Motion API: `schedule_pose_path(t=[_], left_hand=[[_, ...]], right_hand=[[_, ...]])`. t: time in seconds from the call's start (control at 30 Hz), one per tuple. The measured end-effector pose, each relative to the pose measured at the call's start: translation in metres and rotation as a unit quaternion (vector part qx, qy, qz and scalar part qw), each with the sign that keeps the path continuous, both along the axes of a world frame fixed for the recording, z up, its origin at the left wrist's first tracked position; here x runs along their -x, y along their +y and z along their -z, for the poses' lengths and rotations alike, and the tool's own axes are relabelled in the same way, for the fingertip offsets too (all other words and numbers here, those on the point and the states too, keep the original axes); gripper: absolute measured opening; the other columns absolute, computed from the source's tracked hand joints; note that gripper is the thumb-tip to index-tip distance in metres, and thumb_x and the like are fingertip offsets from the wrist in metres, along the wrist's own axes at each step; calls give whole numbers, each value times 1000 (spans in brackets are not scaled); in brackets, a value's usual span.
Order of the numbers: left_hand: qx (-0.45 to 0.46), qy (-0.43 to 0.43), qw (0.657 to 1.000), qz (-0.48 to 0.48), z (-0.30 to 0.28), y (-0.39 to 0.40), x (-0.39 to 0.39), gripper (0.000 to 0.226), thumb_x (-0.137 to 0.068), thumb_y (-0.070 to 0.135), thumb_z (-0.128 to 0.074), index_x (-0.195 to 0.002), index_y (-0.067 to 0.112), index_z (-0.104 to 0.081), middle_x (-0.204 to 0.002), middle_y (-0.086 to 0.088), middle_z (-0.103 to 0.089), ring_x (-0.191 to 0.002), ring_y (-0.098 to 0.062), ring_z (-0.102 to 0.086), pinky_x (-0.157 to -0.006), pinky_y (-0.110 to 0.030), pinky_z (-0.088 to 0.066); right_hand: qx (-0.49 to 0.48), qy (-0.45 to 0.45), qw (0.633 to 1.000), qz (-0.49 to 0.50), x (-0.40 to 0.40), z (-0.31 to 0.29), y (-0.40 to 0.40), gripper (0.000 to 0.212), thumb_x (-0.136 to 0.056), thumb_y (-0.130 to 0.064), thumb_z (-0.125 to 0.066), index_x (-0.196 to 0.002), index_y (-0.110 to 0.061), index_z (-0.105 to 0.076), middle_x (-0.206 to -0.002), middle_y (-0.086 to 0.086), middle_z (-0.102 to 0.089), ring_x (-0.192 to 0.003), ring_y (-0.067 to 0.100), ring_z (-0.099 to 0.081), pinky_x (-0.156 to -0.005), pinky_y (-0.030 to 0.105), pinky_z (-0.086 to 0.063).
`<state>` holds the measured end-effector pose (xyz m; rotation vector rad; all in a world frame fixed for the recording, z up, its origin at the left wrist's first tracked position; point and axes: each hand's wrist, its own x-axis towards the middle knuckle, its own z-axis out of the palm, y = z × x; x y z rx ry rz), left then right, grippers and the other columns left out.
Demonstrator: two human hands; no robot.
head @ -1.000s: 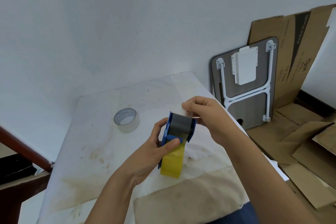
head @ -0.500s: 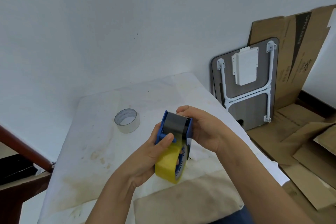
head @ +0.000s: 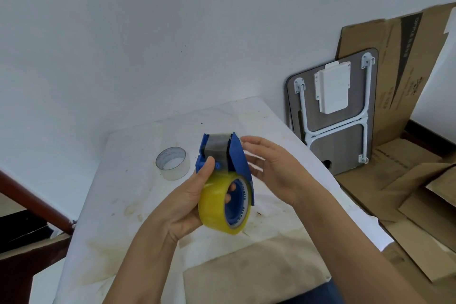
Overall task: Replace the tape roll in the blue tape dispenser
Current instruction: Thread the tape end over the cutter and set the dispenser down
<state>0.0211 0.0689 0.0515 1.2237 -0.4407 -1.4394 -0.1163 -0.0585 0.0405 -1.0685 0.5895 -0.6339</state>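
My left hand (head: 183, 201) grips the blue tape dispenser (head: 238, 159), held above the white table (head: 118, 205). A full yellow tape roll (head: 217, 205) sits on the dispenser's hub, with tape drawn up over the grey front plate. My thumb rests on the blue frame near the roller. My right hand (head: 274, 168) hovers just right of the dispenser with fingers spread, holding nothing. A nearly used-up clear tape roll (head: 172, 163) lies flat on the table to the left of the dispenser.
A folded grey lap table with white legs (head: 333, 111) leans on the wall at the right. Flattened cardboard (head: 407, 180) covers the floor and wall beyond it. A brown wooden rail (head: 32, 202) runs at the lower left. The tabletop is stained.
My right hand has let go of the dispenser's top and opened beside it. The dispenser has tilted, so the yellow roll's blue core now faces me.
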Motion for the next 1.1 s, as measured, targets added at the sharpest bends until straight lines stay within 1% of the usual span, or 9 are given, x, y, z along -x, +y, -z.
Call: schedule_pose_path(t=[0.13,0.27,0.37,0.5,0.67,0.77,0.87,1.0,1.1], left_hand=[[-21,8,1000,-6,1,1,-1,66,-70,47,-64,-124,9,-64,-80,-13,-76,-54,-18,-70,-49,-28,-58],[-25,33,999,-28,1,-1,0,67,-68,49,-67,-120,7,-67,-80,-16,-74,-52,-20,-69,-48,-29,-58],[-32,40,998,-36,2,-3,0,69,-67,51,-70,-118,5,-70,-80,-17,-72,-51,-20,-66,-49,-30,-57],[-27,66,997,-37,5,-6,-2,67,-69,53,-72,-114,4,-72,-79,-18,-70,-50,-19,-62,-49,-29,-56],[-41,50,997,-42,7,-6,-2,76,-59,52,-76,-118,4,-70,-82,-20,-72,-51,-21,-63,-49,-31,-57],[-51,30,997,-40,5,-4,-2,73,-64,53,-71,-117,2,-69,-78,-19,-73,-49,-20,-63,-48,-30,-57],[-56,11,998,-29,4,-2,-4,69,-67,53,-67,-114,1,-69,-73,-18,-72,-47,-19,-63,-47,-27,-56],[-47,17,999,0,6,0,-9,70,-67,54,-67,-109,-2,-70,-74,-19,-68,-46,-19,-60,-46,-27,-55],[-37,28,999,18,4,-2,-11,65,-68,54,-67,-100,-3,-73,-74,-20,-67,-45,-19,-59,-46,-27,-55]], right_hand=[[138,-19,990,-6,0,-14,-1,34,-103,-31,-41,-132,-26,-59,-136,-8,-62,-126,9,-57,-103,33,-48],[196,15,980,-10,-7,-17,13,52,-93,-53,-39,-124,-22,-68,-122,-4,-72,-116,10,-65,-99,30,-52],[199,9,980,8,-9,-10,15,39,-96,-38,-50,-126,-21,-67,-121,-3,-73,-111,8,-67,-88,22,-54],[206,14,978,16,-10,-3,12,36,-98,-29,-53,-133,-29,-60,-109,-21,-74,-109,-2,-66,-86,14,-52],[141,-5,989,51,-13,1,13,31,-100,-32,-47,-112,-25,-74,-112,-3,-76,-106,14,-70,-88,26,-57],[82,0,995,62,-15,2,11,27,-97,-33,-53,-97,-23,-78,-102,-4,-79,-95,11,-72,-79,22,-58],[45,-11,998,43,-16,0,7,23,-95,-27,-56,-94,-16,-76,-94,-2,-78,-90,12,-69,-82,29,-57],[-38,-27,999,-24,-16,2,-1,37,-91,-30,-64,-115,-3,-70,-120,14,-70,-117,32,-61,-108,51,-45],[-98,-36,993,-56,-14,5,-5,42,-90,-39,-63,-118,-9,-71,-135,19,-61,-135,39,-48,-112,57,-37]])
